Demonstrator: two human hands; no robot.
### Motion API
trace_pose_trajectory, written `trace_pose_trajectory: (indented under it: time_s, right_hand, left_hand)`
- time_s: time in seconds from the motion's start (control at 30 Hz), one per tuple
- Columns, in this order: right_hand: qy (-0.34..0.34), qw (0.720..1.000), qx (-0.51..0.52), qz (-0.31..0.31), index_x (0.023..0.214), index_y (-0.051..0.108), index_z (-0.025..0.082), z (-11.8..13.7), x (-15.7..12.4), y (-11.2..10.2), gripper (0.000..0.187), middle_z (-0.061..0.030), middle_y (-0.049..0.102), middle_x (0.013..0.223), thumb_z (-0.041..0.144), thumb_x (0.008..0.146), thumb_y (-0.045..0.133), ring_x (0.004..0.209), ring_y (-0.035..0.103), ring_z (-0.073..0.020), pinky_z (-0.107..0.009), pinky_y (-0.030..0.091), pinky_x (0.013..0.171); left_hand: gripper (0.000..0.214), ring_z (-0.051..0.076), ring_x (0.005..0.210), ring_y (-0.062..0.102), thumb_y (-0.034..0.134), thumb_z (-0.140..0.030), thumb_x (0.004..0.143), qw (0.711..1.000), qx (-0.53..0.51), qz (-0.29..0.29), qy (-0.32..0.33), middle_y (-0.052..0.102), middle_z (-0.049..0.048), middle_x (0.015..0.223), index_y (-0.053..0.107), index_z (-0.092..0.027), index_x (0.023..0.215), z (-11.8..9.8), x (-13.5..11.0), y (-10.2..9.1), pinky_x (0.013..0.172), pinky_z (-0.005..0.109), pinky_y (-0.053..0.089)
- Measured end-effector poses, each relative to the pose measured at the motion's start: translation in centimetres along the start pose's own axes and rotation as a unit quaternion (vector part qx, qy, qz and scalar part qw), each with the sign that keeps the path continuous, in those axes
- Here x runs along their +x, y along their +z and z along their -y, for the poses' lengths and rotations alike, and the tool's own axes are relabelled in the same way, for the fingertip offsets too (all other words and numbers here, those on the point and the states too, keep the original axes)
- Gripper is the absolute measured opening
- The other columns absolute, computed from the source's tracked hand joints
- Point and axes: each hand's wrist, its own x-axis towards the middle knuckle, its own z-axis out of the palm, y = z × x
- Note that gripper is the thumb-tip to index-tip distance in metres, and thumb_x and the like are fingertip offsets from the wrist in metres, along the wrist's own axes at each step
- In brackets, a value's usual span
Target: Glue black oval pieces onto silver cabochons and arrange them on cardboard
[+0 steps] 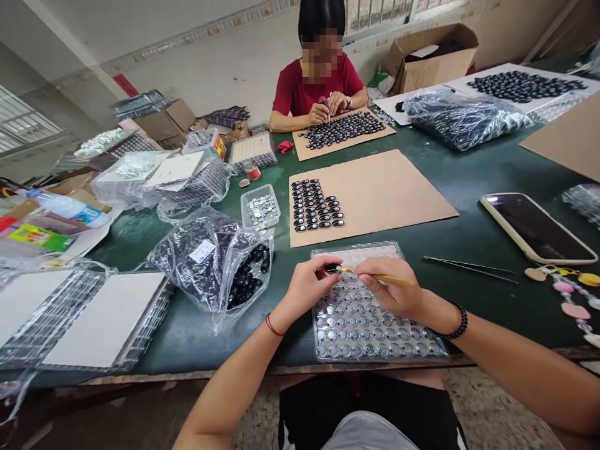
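My left hand [305, 286] pinches a small black oval piece [332, 268] between thumb and fingers. In my right hand [397, 289] is a thin stick with a wooden handle [391, 279], its tip touching or very near the black piece; whether it is a brush I cannot tell. Both hands are above a clear plastic tray [382, 250] holding rows of round, silvery pieces. Beyond the tray, several similar black pieces [309, 206] lie in rows on the left part of a cardboard sheet [384, 194].
An open plastic bag [182, 262] of black pieces and a small box [276, 215] of silvery discs stand left. Tweezers [469, 267] and a phone [539, 228] lie right. Across the table, a person in red [290, 90] works over another cardboard sheet [307, 153]. Stacked trays [206, 181] stand far left.
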Motion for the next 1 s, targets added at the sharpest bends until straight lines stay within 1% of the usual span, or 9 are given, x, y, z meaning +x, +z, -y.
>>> trace_pose_trajectory:
  time_s: [0.2, 0.4, 0.57, 0.73, 0.8, 0.83, 0.87, 0.93, 1.0]
  right_hand:
    - [-0.011, 1.0, -0.001, -0.003, 0.087, 0.056, 0.017, 0.0, 0.1, 0.2, 0.012, -0.0042, 0.062, 0.071, 0.018, 0.085, 0.044, 0.063, 0.057, -0.0134, -0.025, 0.043, 0.059]
    - [-0.014, 1.0, -0.012, 0.017, 0.088, 0.056, 0.017, 0.1, 0.0, 0.2, 0.012, -0.0045, 0.063, 0.071, 0.018, 0.085, 0.044, 0.064, 0.057, -0.0135, -0.025, 0.043, 0.06]
    - [-0.009, 0.999, -0.027, 0.028, 0.088, 0.056, 0.017, 0.1, 0.0, 0.2, 0.011, -0.0045, 0.063, 0.073, 0.017, 0.085, 0.045, 0.065, 0.057, -0.0134, -0.025, 0.043, 0.061]
    - [-0.003, 0.997, -0.012, 0.071, 0.085, 0.056, 0.017, 0.4, 0.1, 0.4, 0.01, -0.0047, 0.061, 0.073, 0.019, 0.085, 0.046, 0.067, 0.056, -0.0142, -0.026, 0.043, 0.062]
    - [0.047, 0.996, 0.04, 0.063, 0.083, 0.056, 0.017, 0.3, 0.3, 0.4, 0.012, -0.0045, 0.06, 0.072, 0.023, 0.085, 0.046, 0.065, 0.056, -0.0142, -0.027, 0.043, 0.06]
    - [0.103, 0.989, 0.087, 0.053, 0.081, 0.056, 0.018, 0.1, 0.5, 0.2, 0.015, -0.0038, 0.059, 0.07, 0.026, 0.086, 0.045, 0.061, 0.055, -0.0132, -0.026, 0.043, 0.056]
    - [0.176, 0.972, 0.149, 0.045, 0.079, 0.054, 0.018, -0.1, 0.7, 0.0, 0.019, -0.0026, 0.057, 0.067, 0.03, 0.087, 0.042, 0.054, 0.053, -0.0119, -0.025, 0.042, 0.051]
    - [0.321, 0.902, 0.288, 0.039, 0.069, 0.047, 0.019, -0.7, 1.3, -0.5, 0.03, 0.0011, 0.05, 0.057, 0.038, 0.089, 0.034, 0.042, 0.045, -0.0092, -0.024, 0.038, 0.042]
    - [0.404, 0.83, 0.383, 0.035, 0.061, 0.036, 0.02, -1.2, 1.7, -1.0, 0.037, 0.0043, 0.041, 0.051, 0.042, 0.089, 0.029, 0.036, 0.038, -0.0074, -0.023, 0.036, 0.04]
  left_hand:
    - [0.027, 0.009, 0.052, 0.048, 0.063, -0.031, 0.07, 1.0, 0.025, -0.008, 0.014, 0.063, 0.0016, 0.067, 0.067, -0.017, 0.092, -0.1, -0.1, 0.0, 0.052, 0.021, 0.039]
    - [0.024, 0.009, 0.057, 0.05, 0.064, -0.028, 0.069, 0.999, 0.034, -0.013, 0.034, 0.066, 0.0011, 0.076, 0.067, -0.018, 0.092, -0.2, 0.0, 0.1, 0.056, 0.02, 0.04]
    - [0.025, 0.009, 0.056, 0.05, 0.064, -0.029, 0.069, 0.999, 0.037, -0.014, 0.037, 0.064, 0.0004, 0.069, 0.067, -0.019, 0.092, 0.0, -0.1, 0.2, 0.055, 0.02, 0.039]
    - [0.023, 0.009, 0.051, 0.045, 0.06, -0.029, 0.073, 0.999, 0.028, -0.022, 0.023, 0.059, 0.0001, 0.06, 0.068, -0.018, 0.092, 0.2, -0.2, 0.2, 0.05, 0.021, 0.036]
    - [0.024, 0.009, 0.049, 0.045, 0.06, -0.029, 0.073, 1.0, 0.0, -0.013, 0.01, 0.058, 0.0009, 0.059, 0.068, -0.016, 0.092, 0.1, -0.3, 0.3, 0.048, 0.021, 0.034]
    - [0.025, 0.009, 0.048, 0.045, 0.06, -0.029, 0.072, 1.0, -0.017, -0.003, 0.002, 0.058, 0.0011, 0.058, 0.068, -0.015, 0.091, 0.0, -0.3, 0.4, 0.047, 0.021, 0.033]
    - [0.026, 0.009, 0.047, 0.044, 0.061, -0.03, 0.072, 0.999, -0.032, 0.009, -0.005, 0.058, 0.0012, 0.057, 0.068, -0.014, 0.091, -0.1, -0.3, 0.4, 0.045, 0.02, 0.033]
    - [0.025, 0.008, 0.045, 0.042, 0.062, -0.03, 0.07, 0.998, -0.049, 0.026, -0.015, 0.058, 0.0012, 0.056, 0.068, -0.014, 0.088, -0.4, -0.4, 0.5, 0.044, 0.02, 0.031]
    - [0.023, 0.007, 0.044, 0.042, 0.063, -0.03, 0.07, 0.998, -0.057, 0.031, -0.026, 0.06, 0.0018, 0.057, 0.068, -0.014, 0.086, -0.6, -0.4, 0.6, 0.043, 0.019, 0.031]
